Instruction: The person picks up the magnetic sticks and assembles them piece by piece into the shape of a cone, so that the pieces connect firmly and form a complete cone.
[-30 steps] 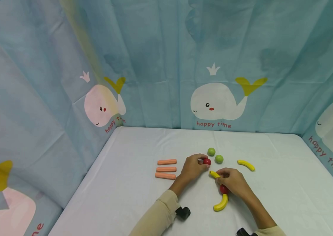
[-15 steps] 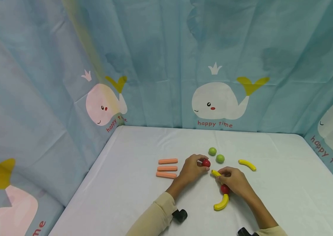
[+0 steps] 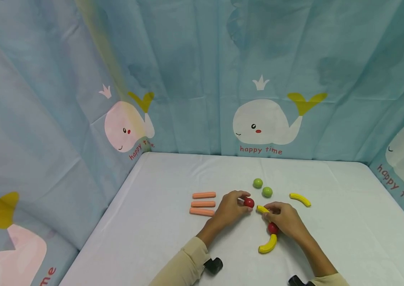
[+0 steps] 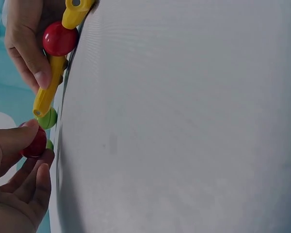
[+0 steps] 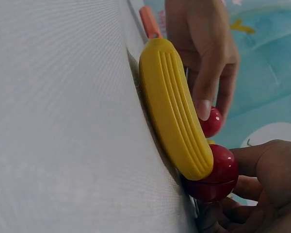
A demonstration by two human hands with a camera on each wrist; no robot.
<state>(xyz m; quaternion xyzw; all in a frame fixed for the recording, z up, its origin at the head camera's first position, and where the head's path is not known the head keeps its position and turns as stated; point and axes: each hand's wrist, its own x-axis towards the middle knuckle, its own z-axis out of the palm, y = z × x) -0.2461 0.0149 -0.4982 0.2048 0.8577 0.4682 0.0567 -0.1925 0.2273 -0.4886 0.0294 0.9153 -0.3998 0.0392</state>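
Between thumb and fingers, my left hand (image 3: 230,208) pinches a shiny red ball (image 3: 249,202), close to the free end of a yellow toy banana (image 3: 262,209). My right hand (image 3: 285,218) grips that banana, its thumb (image 4: 42,80) lying along the side. A second red ball (image 4: 59,39) joins the banana's other end. Beyond this ball, nearer the person, another toy banana (image 5: 172,109) continues the line in a curve over the white cloth. The right wrist view shows a seam round the second ball (image 5: 218,177), with right-hand fingers next to it.
Two green balls (image 3: 257,183) lie beyond the hands. A loose yellow toy banana (image 3: 300,200) is at the right. Several orange sticks (image 3: 202,204) lie stacked in a row left of the hands. A blue whale-print curtain (image 3: 195,79) stands behind the white-covered table (image 3: 144,230).
My left hand has drawn the red ball slightly toward the person, away from the green balls. My right hand and the banana line stay nearly in place.
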